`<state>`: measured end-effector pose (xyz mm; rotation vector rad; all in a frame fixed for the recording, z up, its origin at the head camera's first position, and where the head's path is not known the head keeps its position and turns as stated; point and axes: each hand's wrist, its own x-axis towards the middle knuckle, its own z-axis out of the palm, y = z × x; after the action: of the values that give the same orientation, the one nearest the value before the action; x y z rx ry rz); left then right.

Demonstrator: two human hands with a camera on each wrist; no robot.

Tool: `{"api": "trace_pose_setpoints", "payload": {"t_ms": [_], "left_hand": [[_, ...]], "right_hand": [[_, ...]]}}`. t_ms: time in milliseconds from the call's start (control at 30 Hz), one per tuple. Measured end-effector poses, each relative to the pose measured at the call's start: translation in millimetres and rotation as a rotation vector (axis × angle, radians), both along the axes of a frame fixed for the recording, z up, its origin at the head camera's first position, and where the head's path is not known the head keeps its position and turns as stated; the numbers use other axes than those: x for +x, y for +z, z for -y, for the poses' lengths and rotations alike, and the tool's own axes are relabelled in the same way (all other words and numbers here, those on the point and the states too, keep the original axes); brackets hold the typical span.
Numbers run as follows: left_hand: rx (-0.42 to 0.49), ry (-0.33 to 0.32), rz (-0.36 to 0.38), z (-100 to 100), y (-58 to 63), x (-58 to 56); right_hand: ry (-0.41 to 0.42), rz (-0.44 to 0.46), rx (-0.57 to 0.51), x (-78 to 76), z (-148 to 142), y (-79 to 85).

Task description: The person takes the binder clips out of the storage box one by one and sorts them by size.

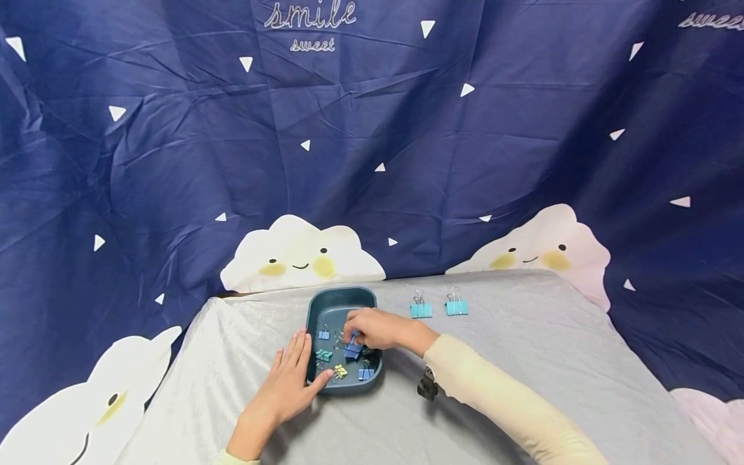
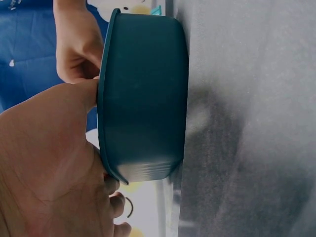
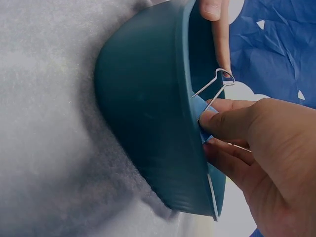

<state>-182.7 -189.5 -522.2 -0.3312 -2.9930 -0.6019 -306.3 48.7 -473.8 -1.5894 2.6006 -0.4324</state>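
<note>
Cream sleeve comes closest to the camera, slanting in from the right of the teal bin. From where I stand, everything hangs on one closeness: a blue binder clip sits right at the fingertips of the right hand, inside the bin near its right wall. Thumb and fingers pinch it; its wire handles seem to reach toward the bin's left wall, though its long axis is hard to make out. The left hand is farther off, fingers straight along the bin's left rim, thumb over the near-left corner.

Counting up: one bin, one pinched clip, two light-blue clips loose inside, and two turquoise clips well clear of the bin's right side. Teal clips and yellow clips bunch inside; I cannot tell how many.
</note>
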Motion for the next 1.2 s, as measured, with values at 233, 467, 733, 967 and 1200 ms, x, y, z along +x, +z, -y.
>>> {"api": "trace_pose_setpoints", "payload": {"t_ms": [233, 467, 733, 967, 1200], "left_hand": [[-0.026, 0.005, 0.0, 0.2, -1.2, -0.6], [-0.029, 0.007, 0.01, -0.5, 1.0, -0.8], [-0.029, 0.006, 0.006, -0.1, 0.8, -0.1], [-0.033, 0.012, 0.007, 0.5, 0.1, 0.0], [-0.029, 0.013, 0.004, 0.3, 0.4, 0.5]], "right_hand": [[-0.033, 0.039, -0.044, -1.8, -8.8, 6.3], [-0.059, 0.041, -0.091, -1.8, -18.9, 9.8], [-0.051, 0.016, -0.154, 1.4, -32.6, 17.0], [-0.061, 0.012, -0.214, 4.1, -48.8, 25.8], [-0.11, 0.025, -0.292, 3.9, -69.5, 36.3]]}}
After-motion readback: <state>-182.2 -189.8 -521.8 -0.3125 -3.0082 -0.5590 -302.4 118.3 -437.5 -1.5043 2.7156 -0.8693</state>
